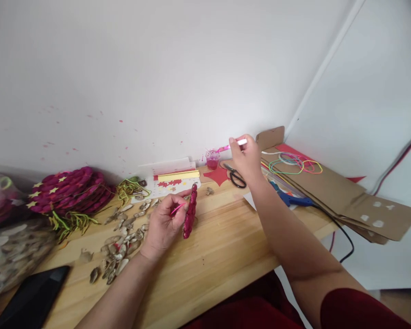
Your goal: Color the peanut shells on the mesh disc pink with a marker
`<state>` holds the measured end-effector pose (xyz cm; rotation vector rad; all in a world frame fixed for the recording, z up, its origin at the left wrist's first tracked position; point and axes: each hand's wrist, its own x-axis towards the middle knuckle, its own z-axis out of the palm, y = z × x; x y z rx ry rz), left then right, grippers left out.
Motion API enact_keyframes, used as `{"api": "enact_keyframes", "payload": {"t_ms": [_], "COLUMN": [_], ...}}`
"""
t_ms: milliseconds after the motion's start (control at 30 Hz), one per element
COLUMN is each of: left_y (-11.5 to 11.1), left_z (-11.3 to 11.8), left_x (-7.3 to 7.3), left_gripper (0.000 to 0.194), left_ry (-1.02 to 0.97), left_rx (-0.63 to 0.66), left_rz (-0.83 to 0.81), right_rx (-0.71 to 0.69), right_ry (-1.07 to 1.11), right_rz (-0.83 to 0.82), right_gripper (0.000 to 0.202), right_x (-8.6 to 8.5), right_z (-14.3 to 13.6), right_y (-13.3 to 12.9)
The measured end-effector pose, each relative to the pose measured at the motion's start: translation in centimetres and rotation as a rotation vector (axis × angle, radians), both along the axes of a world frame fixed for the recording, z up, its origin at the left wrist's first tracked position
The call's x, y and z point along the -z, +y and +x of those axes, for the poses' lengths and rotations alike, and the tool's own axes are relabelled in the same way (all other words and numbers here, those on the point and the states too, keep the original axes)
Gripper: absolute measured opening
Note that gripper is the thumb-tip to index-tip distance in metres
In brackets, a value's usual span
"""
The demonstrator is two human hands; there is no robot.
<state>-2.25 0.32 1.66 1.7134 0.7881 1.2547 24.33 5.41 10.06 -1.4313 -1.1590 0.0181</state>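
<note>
My left hand (164, 223) is closed on a magenta bumpy disc (191, 212), held upright and seen edge-on above the table. A thin pink strip shows between the fingers; what it is, I cannot tell. In my right hand (248, 160) is a paintbrush (223, 148) with a white handle and a pink-stained front end. Its tip is at the rim of a small clear plastic cup (212, 161) holding pink paint. Whether the tip touches the cup is too small to tell. Black-handled scissors (238, 179) and a red paper star (218, 175) lie near the cup.
Loose shells (121, 246) lie left of my left hand. Behind them stand stacked magenta discs with yellow stars (71, 189). A black phone or tablet (34, 297) is front left. At right are a blue glue gun (291, 198), coloured cords (294, 163) and cardboard (356, 210).
</note>
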Motion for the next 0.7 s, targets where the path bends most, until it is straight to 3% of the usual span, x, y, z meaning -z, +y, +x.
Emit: {"api": "enact_keyframes", "payload": {"t_ms": [133,267,500,700], "left_y": [-0.1,0.0,0.0,-0.1], "left_z": [0.1,0.0,-0.4,-0.2], "left_x": [-0.1,0.0,0.6,0.2], "left_gripper": [0.021,0.020,0.015,0.015], "left_ry": [-0.003,0.008,0.041,0.036], "left_rx": [-0.012,-0.023,-0.002,-0.010], "left_rz": [-0.009,-0.024,-0.059,-0.042], "right_rx": [0.087,0.103,0.122,0.130], "right_ry": [-0.236,-0.394,-0.443,-0.469], "right_rz": [-0.345,-0.568,-0.704,-0.712], "right_gripper": [0.026,0.029,0.030,0.032], "right_x": [-0.9,0.2,1.9,1.8], "right_z": [1.4,0.9,-0.6,-0.4], "right_y": [4.2,6.9,8.5,8.7]}}
